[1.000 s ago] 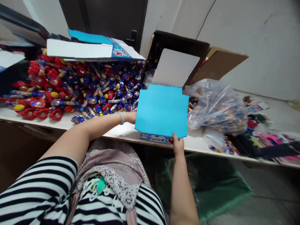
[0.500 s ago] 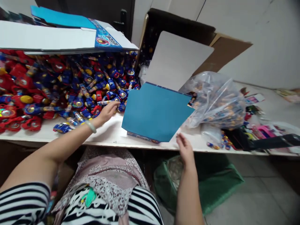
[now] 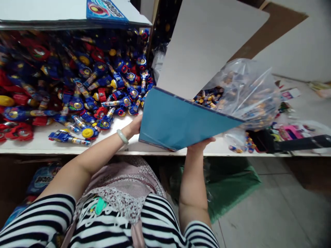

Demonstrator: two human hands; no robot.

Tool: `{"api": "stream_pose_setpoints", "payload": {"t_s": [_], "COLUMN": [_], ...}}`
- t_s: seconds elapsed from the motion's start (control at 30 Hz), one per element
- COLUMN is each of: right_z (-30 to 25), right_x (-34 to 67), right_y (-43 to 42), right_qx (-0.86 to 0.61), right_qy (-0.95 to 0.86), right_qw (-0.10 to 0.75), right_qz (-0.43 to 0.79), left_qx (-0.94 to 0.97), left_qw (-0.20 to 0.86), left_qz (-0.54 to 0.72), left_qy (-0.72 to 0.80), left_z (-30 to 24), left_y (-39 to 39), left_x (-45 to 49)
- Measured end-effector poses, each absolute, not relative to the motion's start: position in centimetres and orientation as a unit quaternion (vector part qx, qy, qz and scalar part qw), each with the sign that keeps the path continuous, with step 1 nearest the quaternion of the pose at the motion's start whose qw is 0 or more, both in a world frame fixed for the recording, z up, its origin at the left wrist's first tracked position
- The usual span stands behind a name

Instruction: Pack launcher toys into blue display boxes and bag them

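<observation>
A blue cardboard box (image 3: pixel 178 120) stands at the table's front edge, its white inner flap (image 3: pixel 199 41) raised behind it. My left hand (image 3: pixel 134 125), a pale bangle on its wrist, grips the box's left side, its fingertips hidden by the cardboard. On the lower right side, my right hand (image 3: pixel 200 144) grips the same box, partly covered by the blue panel. Left of the box lies a large pile of blue and red toys (image 3: pixel 103 93) with clear tubes. One blue toy (image 3: pixel 68 137) lies apart near the front edge.
A clear plastic bag (image 3: pixel 250 93) of small coloured pieces sits right of the box. Another white and blue carton (image 3: pixel 51 12) overhangs the pile. A brown carton flap (image 3: pixel 274 27) stands behind. Below the table is a green sack (image 3: pixel 232 189).
My left hand has moved from the toys to the box's left side. My right hand has moved up onto its right side. The box has tilted, and the camera view has shifted.
</observation>
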State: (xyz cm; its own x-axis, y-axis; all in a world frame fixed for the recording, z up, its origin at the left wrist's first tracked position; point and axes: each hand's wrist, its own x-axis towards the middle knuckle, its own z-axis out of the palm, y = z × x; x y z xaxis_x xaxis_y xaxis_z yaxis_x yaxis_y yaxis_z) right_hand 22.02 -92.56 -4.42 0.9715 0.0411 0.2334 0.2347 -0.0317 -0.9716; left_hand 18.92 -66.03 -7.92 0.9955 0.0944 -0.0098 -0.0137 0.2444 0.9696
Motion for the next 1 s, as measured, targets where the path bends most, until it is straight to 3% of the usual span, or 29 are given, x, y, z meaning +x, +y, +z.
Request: {"api": "stream_pose_setpoints", "payload": {"t_s": [0.07,0.13,0.23,0.33,0.53,0.73,0.9,1.0], "right_z": [-5.0,-5.3,-4.7,-2.4,4.6,7.2,7.4,6.6], "right_x": [22.8,23.2,23.2,23.4,25.1,25.6,27.2,29.4], "right_y": [-91.8,-91.2,-91.5,-93.5,-97.0,-95.1,-93.8,-93.1], "right_qx": [-0.638,-0.64,-0.717,-0.793,-0.861,-0.898,-0.933,-0.945], "right_qy": [-0.087,-0.064,-0.062,-0.117,-0.265,-0.255,-0.274,-0.263], "right_qw": [0.762,0.761,0.679,0.569,0.429,0.33,0.219,0.194], "right_qz": [-0.067,-0.079,-0.147,-0.186,-0.06,-0.142,-0.086,-0.019], "left_qx": [0.584,0.572,0.599,0.679,0.792,0.821,0.824,0.822], "left_qw": [0.812,0.815,0.758,0.66,0.548,0.555,0.553,0.552], "left_qz": [0.016,0.087,0.257,0.322,0.245,0.082,0.087,0.131], "left_qy": [0.014,0.008,0.006,-0.024,-0.112,-0.1,-0.084,-0.038], "left_z": [-7.9,-7.7,-7.7,-7.7,-7.2,-6.2,-6.4,-7.2], "left_y": [-66.3,-66.6,-66.8,-66.4,-66.1,-65.3,-65.4,-66.2], "left_x": [19.7,19.6,18.7,17.8,16.4,16.1,16.1,16.0]}}
